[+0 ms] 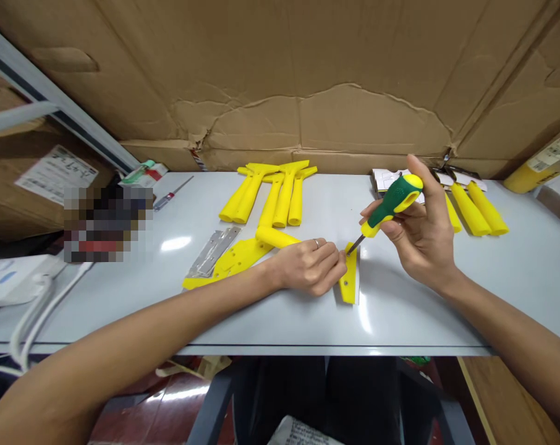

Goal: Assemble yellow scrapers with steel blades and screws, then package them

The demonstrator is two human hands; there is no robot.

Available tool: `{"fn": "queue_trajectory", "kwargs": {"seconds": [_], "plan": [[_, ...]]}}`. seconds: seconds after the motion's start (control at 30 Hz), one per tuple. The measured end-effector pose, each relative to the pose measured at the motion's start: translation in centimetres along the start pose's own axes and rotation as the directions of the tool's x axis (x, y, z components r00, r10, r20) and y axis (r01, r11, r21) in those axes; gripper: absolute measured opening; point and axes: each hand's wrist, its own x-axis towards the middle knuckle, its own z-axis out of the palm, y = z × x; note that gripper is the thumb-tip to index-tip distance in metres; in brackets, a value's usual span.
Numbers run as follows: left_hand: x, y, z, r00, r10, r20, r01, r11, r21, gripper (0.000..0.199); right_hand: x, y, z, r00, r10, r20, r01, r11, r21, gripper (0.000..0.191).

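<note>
From the right of the flat yellow plastic scraper head (349, 279), gripped leftward by the left hand (311, 266), the right hand (423, 242) holds a green-and-yellow-handled screwdriver (386, 207) slanting onto its far end.

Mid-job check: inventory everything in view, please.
Screwdriver: one, green and yellow, in right hand
Scraper: one, yellow, at left hand
Flat parts: count unclear, yellow, left of centre
Blades: several, silver, beside flat parts
Rear handles: about five, yellow, back centre
Right-side handles: at least three, yellow, back right
Small screwdriver: one, reddish handle, back left
Cylinder: one, yellow, far right
Cables: count unclear, white, far left
Cardboard: several pieces, brown, behind and left
Table: one, whitish, beneath
Left hand: one, bare, ringed, centre
Right hand: one, bare, right
</note>
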Motion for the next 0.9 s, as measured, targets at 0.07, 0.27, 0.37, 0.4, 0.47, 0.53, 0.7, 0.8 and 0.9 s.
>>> {"fn": "queue_trajectory", "kwargs": {"seconds": [0.07, 0.27, 0.37, 0.4, 0.47, 0.53, 0.7, 0.8, 0.9], "plan": [[0.0, 0.0, 0.0, 1.0, 0.0, -0.006, 0.0, 1.0, 0.0, 0.016, -0.1, 0.1, 0.0, 1.0, -0.003, -0.001, 0.003, 1.0, 0.003, 0.075], [0.0, 0.0, 0.0, 1.0, 0.001, -0.005, -0.001, 1.0, 0.017, 0.015, 0.0, 0.0, -0.1, 1.0, 0.008, 0.0, -0.008, 1.0, 0.005, 0.073], [0.0, 0.0, 0.0, 1.0, -0.001, -0.009, 0.002, 1.0, 0.015, 0.019, 0.3, -0.4, -0.4, 0.996, 0.035, 0.079, -0.037, 0.999, 0.025, 0.071], [0.0, 0.0, 0.0, 1.0, -0.004, -0.012, 0.004, 1.0, 0.007, 0.021, 0.5, -0.5, -0.5, 0.993, 0.041, 0.114, -0.045, 0.998, 0.036, 0.07], [0.0, 0.0, 0.0, 1.0, -0.01, -0.019, 0.009, 1.0, -0.007, 0.022, 0.8, -0.8, -0.7, 0.985, 0.039, 0.166, -0.051, 0.997, 0.066, 0.069], [0.0, 0.1, 0.1, 1.0, -0.009, -0.026, 0.009, 1.0, -0.018, 0.02, 1.0, -0.9, -0.8, 0.983, 0.02, 0.182, -0.038, 0.994, 0.098, 0.068], [0.0, 0.1, 0.1, 1.0, -0.013, -0.027, 0.012, 1.0, -0.018, 0.022, 1.0, -0.6, -0.6, 0.989, -0.025, 0.145, 0.015, 0.998, 0.069, 0.072], [0.0, 0.1, 0.1, 1.0, -0.007, -0.028, 0.006, 1.0, -0.025, 0.025, 0.8, -0.3, -0.5, 0.99, -0.069, 0.122, 0.07, 0.998, -0.006, 0.076], [0.0, 0.1, 0.1, 1.0, -0.008, -0.027, 0.007, 0.999, -0.04, 0.022, 0.7, 0.0, -0.3, 0.993, -0.103, 0.055, 0.108, 0.991, -0.079, 0.079]]}}
